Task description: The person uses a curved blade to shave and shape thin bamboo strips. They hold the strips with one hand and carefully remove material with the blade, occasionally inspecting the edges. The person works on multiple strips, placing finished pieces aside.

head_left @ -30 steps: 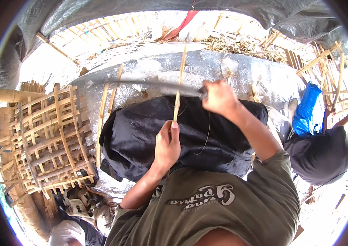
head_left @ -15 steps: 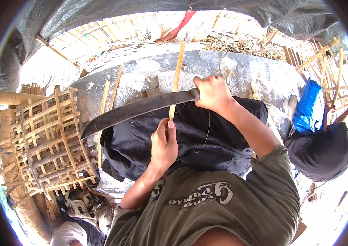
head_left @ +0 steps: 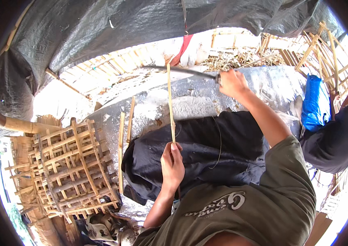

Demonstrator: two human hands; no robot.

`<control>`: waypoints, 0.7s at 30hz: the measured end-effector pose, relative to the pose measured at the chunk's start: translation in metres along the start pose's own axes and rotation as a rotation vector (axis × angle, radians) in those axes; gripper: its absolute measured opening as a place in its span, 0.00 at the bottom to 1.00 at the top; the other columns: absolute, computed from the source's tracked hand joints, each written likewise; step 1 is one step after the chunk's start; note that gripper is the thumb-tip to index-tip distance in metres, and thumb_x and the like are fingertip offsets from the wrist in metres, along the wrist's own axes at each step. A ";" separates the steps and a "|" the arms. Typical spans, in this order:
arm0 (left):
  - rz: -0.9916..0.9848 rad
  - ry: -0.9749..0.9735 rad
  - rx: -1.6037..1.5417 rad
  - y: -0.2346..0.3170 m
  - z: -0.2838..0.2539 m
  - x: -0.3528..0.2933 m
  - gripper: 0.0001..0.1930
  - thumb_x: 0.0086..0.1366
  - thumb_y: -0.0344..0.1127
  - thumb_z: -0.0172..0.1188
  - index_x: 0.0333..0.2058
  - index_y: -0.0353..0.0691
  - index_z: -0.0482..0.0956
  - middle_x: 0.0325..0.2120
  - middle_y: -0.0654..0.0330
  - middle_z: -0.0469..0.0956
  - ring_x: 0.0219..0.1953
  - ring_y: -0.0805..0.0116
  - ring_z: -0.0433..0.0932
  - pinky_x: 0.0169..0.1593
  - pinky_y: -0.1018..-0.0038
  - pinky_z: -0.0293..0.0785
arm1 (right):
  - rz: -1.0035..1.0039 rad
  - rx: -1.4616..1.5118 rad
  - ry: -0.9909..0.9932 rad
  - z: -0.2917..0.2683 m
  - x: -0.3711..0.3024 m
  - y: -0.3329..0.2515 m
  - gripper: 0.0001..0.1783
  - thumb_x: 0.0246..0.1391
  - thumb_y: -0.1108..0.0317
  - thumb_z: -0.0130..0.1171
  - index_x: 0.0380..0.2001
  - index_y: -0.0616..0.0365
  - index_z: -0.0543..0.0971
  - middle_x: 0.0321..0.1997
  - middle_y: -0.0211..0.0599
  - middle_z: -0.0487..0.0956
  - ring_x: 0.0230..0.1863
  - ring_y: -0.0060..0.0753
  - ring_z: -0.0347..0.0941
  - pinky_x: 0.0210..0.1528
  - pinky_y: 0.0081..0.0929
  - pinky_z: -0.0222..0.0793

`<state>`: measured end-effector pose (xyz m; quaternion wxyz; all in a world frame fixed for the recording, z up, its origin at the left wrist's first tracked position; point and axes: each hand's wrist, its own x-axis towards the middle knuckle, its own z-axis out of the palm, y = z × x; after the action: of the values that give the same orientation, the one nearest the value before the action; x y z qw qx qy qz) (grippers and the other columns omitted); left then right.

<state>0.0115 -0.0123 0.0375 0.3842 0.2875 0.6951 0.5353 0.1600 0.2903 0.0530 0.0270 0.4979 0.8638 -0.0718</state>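
Note:
A thin, pale bamboo strip (head_left: pixel 170 96) stands nearly upright in the view, its lower end pinched between the thumb and fingers of my left hand (head_left: pixel 172 166). My right hand (head_left: pixel 233 83) is closed around the handle of a machete (head_left: pixel 182 70). The dark blade points left and is seen almost edge-on. It crosses the strip near its far tip; whether the two touch I cannot tell. Black cloth (head_left: pixel 206 143) covers my lap under both hands.
Two loose bamboo strips (head_left: pixel 121 151) lie left of the cloth on a grey sheet (head_left: pixel 194 100). A woven bamboo lattice (head_left: pixel 73 164) stands at the left. On the right, another person (head_left: pixel 329 141) sits near a blue plastic bag (head_left: pixel 315 102). A dark tarp (head_left: pixel 141 28) hangs overhead.
My right hand has carried the machete farther away along the strip, turning the blade edge-on. My left hand still holds the strip's lower end. The whole view has shifted.

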 end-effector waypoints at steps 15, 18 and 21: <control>-0.176 -0.122 -0.370 0.006 -0.011 -0.007 0.23 0.78 0.55 0.40 0.40 0.39 0.69 0.14 0.74 0.56 0.14 0.87 0.52 0.17 0.85 0.48 | 0.041 0.307 0.330 0.003 -0.029 -0.003 0.12 0.44 0.62 0.63 0.32 0.57 0.83 0.30 0.55 0.83 0.36 0.59 0.81 0.43 0.47 0.80; -0.185 -0.183 -0.347 0.007 -0.004 -0.009 0.22 0.78 0.54 0.38 0.37 0.41 0.69 0.16 0.75 0.58 0.14 0.88 0.52 0.17 0.84 0.48 | -0.161 0.227 0.294 -0.006 -0.050 -0.023 0.14 0.43 0.62 0.65 0.33 0.58 0.81 0.29 0.54 0.82 0.35 0.59 0.81 0.40 0.48 0.80; -0.097 -0.127 -0.171 0.002 0.004 -0.010 0.21 0.79 0.49 0.38 0.35 0.39 0.70 0.15 0.73 0.60 0.15 0.85 0.54 0.19 0.81 0.51 | -0.303 0.078 0.237 -0.012 -0.067 -0.043 0.16 0.38 0.62 0.66 0.33 0.57 0.81 0.26 0.51 0.81 0.32 0.55 0.81 0.38 0.46 0.80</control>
<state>0.0197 -0.0178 0.0414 0.4761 0.2528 0.6342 0.5542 0.1568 0.2134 0.0774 -0.1055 0.3677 0.9226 -0.0495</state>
